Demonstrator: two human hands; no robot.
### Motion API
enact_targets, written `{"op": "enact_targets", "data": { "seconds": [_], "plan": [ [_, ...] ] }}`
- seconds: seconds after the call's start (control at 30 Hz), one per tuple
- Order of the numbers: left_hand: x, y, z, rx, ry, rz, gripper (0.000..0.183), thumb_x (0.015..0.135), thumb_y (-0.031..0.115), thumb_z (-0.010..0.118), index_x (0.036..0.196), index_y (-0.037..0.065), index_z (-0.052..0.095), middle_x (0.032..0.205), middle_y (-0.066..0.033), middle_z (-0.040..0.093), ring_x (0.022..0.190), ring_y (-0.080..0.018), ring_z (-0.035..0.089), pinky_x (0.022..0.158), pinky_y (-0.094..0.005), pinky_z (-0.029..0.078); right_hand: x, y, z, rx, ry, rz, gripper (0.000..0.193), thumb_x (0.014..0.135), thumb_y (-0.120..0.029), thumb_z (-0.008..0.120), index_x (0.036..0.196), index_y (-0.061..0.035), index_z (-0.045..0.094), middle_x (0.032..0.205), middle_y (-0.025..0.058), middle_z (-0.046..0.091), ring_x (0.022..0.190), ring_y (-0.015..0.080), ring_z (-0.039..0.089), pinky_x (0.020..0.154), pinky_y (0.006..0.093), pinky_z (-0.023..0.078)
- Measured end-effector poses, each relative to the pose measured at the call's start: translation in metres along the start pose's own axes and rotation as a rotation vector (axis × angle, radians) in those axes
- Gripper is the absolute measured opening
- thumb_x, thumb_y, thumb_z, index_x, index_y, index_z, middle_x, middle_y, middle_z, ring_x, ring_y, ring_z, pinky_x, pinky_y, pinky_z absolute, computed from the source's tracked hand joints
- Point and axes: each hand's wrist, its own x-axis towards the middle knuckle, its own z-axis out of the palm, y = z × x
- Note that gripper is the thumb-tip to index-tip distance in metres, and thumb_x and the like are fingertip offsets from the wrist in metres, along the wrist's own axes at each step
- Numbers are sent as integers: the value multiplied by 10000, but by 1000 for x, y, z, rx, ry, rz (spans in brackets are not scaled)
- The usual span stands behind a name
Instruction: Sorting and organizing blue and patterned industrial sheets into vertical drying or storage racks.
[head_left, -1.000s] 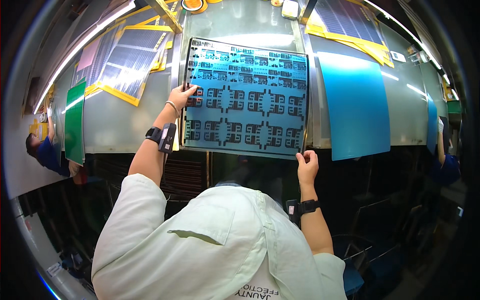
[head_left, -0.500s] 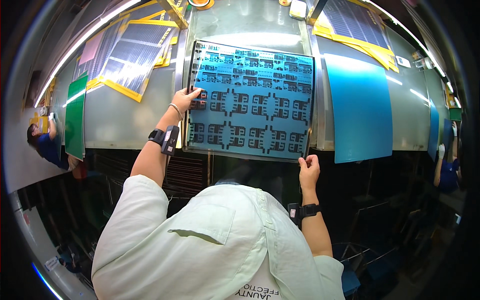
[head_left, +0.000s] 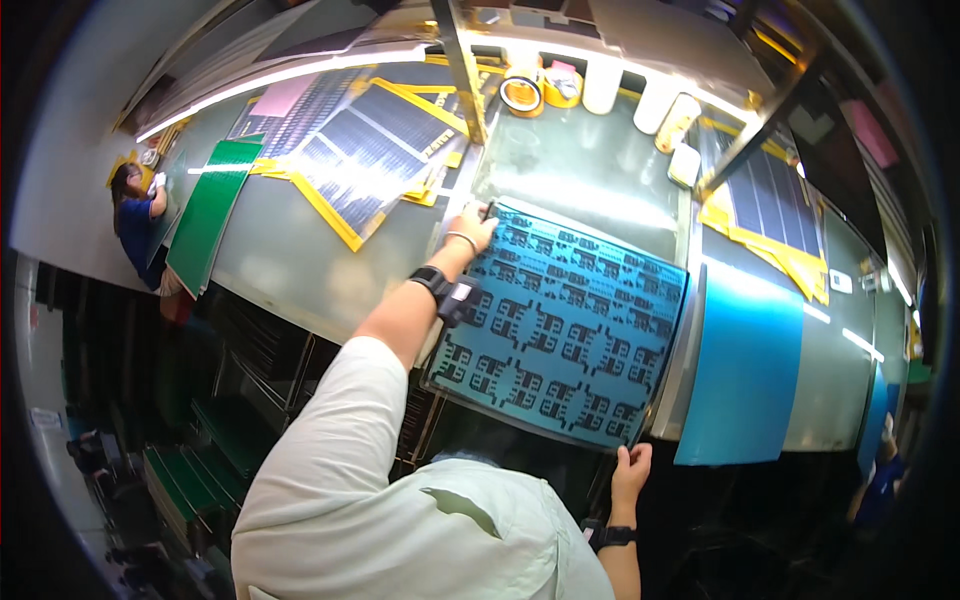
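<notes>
A clear film with rows of black circuit-like patterns lies over a blue panel on the worktop in front of me. My left hand pinches the film at its far left corner. At the near right corner, my right hand has thumb and fingers closed on the edge; whether it holds the panel as well is hidden. Film and panel overlap closely, so their edges are hard to tell apart. To the right, a plain blue panel overhangs the bench's front edge.
Yellow-edged films are spread at the left, with more yellow-edged films at the right. Tape rolls and white cylinders line the back. A metal post rises far left. A co-worker handles a green panel.
My left hand has moved from partway along the film's left edge to its far left corner. My right hand stays at the near right corner. The whole view has turned and shifted.
</notes>
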Motion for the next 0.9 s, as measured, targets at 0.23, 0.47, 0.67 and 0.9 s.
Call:
{"op": "enact_targets", "data": {
  "seconds": [0.23, 0.47, 0.67, 0.9],
  "plan": [
    [3, 14, 3, 179, 22, 114, 475, 816, 260, 559, 1266, 226, 410, 1029, -152, 587, 939, -322, 567, 799, -398, 448, -2, -12, 4, 29, -18, 34, 193, 727, -44, 595, 749, -40, 403, 635, 32, 357, 596, 152, 372, 571, 281, 360],
    [11, 17, 8, 457, -35, 163, 415, 874, 258, 451, 1283, 220, 394, 982, -134, 576, 865, -298, 592, 743, -389, 468, 2, -14, 5, 85, -35, 50, 228, 728, -45, 596, 717, -58, 369, 635, 5, 311, 580, 108, 325, 525, 251, 310],
    [-5, 47, 4, 577, 1, 233, 414, 864, 342, 452, 1256, 211, 431, 1072, -133, 521, 1029, -296, 492, 832, -442, 401, -2, -16, -2, 128, 12, 122, 231, 695, -46, 637, 787, -43, 425, 682, 30, 366, 614, 147, 377, 581, 282, 355],
    [-7, 4, 27, 565, 326, 423, 467, 880, 343, 407, 1305, 152, 385, 1399, -9, 293, 1296, -291, 217, 1023, -538, 153, 90, -93, -11, -778, -40, -551, 602, 705, -229, 651, 1236, -43, 437, 1345, 119, 332, 1266, 387, 226, 1014, 509, 215]
  ]
}}
